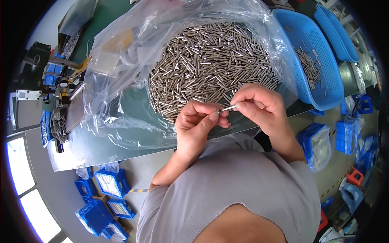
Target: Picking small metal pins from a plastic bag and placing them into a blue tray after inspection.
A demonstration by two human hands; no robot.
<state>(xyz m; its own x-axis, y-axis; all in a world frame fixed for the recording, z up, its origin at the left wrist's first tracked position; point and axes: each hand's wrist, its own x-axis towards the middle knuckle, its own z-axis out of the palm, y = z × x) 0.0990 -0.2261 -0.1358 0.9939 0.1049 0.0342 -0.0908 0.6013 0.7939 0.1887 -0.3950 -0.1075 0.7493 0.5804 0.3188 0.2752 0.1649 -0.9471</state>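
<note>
My left hand [197, 121] pinches a small dark ring-like metal piece [219, 111] between thumb and fingertips. From the other side, my right hand [261, 106] grips a slim metal pin [229, 108] between thumb and forefinger, its tip at the ring-like piece. Whether the pin's tip is inside the piece or only touching it, I cannot tell. Just beyond both hands lies a large heap of metal pins [210, 60] on a clear plastic bag [125, 105] spread over the green table [133, 139].
To the right stands a blue perforated basket [298, 77] with a smaller pile of pins [308, 67]. Another blue basket [335, 34] is beyond it. A dark machine [36, 67] stands at the table's left end. Blue crates [95, 216] sit on the floor at both sides.
</note>
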